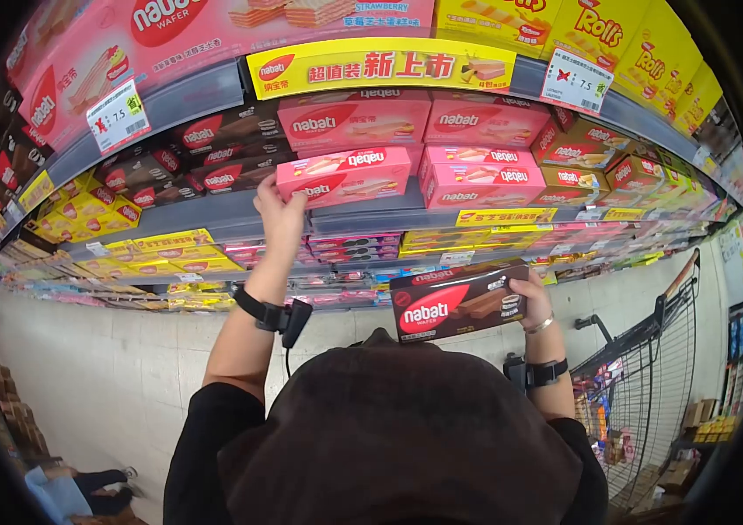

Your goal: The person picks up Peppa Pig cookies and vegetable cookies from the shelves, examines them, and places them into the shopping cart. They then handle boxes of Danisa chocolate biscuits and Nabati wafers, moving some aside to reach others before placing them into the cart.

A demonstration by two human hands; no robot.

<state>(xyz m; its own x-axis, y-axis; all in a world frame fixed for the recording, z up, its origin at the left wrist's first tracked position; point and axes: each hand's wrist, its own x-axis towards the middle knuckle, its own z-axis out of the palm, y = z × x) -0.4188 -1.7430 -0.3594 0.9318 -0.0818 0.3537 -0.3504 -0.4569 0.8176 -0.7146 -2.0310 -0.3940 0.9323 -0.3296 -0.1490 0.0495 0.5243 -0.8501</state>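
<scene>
My left hand point(279, 207) reaches up to the middle shelf and grips the left end of a pink Nabati wafer box point(345, 176) that lies on the front row. My right hand point(532, 300) holds a dark brown Nabati chocolate wafer box point(457, 304) lower down, at chest height, in front of the shelves. More pink boxes point(476, 175) are stacked beside and above the one I hold. Both wrists wear black straps with small devices.
Shelves full of wafer boxes fill the view: brown boxes point(214, 162) left, yellow Rolls boxes point(642, 61) top right. A yellow shelf banner point(380, 66) hangs above. A wire shopping cart point(651, 385) stands at right. Another person point(74, 490) is low at bottom left.
</scene>
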